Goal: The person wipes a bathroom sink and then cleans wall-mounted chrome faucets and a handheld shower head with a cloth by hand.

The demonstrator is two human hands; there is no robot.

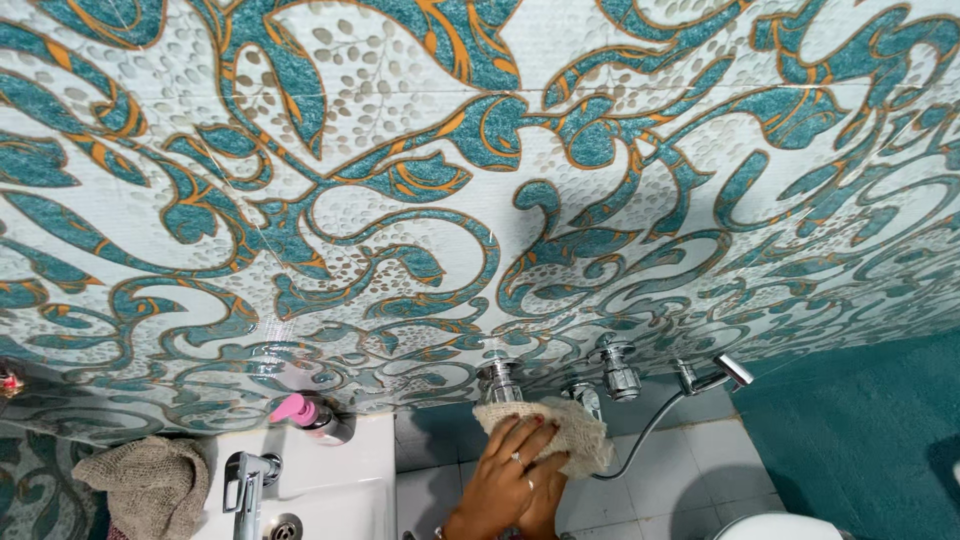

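My left hand (500, 480) reaches up from the bottom edge and presses a beige woven cloth (575, 435) against the wall just below a chrome wall tap (499, 380). A ring shows on one finger. The cloth is bunched under my fingers and hangs out to the right of them. My right hand does not appear in the head view. The wall (420, 170) is tiled with teal and orange swirls on a pale pebble pattern.
More chrome valves (617, 368) sit to the right, with a hand sprayer (715, 375) and its grey hose (640, 440). At lower left are a white sink (340, 470), its tap (245, 482), a pink-topped pump bottle (305, 412) and another beige cloth (150, 485). A white rim (775, 527) shows at bottom right.
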